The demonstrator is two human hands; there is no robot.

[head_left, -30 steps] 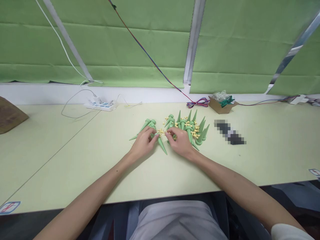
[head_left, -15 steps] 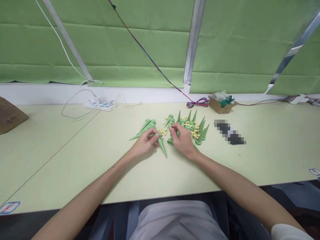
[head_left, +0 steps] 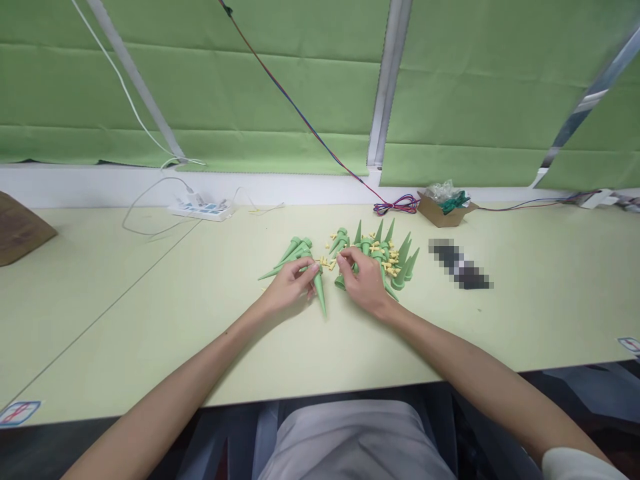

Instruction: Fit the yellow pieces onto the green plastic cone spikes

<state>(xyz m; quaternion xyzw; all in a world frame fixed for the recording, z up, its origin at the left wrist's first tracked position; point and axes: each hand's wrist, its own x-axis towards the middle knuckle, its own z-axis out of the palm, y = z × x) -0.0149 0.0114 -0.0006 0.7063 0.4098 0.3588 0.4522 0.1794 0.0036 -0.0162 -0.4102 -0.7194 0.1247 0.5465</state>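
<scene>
My left hand (head_left: 287, 288) grips a green cone-shaped spike (head_left: 319, 293) by its wide end, tip pointing toward me. My right hand (head_left: 363, 280) has its fingers pinched at the near edge of a heap of green spikes (head_left: 387, 257) mixed with small yellow pieces (head_left: 390, 267); whether a yellow piece sits between the fingertips is too small to tell. A smaller group of green spikes (head_left: 290, 255) lies just beyond my left hand. All rest on the pale green table (head_left: 150, 313).
A white power strip (head_left: 201, 211) with cables lies at the back left. A small cardboard box (head_left: 443, 207) with bags, a coil of coloured wire (head_left: 397, 207) and a blurred dark object (head_left: 460, 265) sit to the right. A brown box (head_left: 20, 230) is at far left.
My left hand has turned the spike so its tip swings toward me. My right hand moved up from the table to the near edge of the heap.
</scene>
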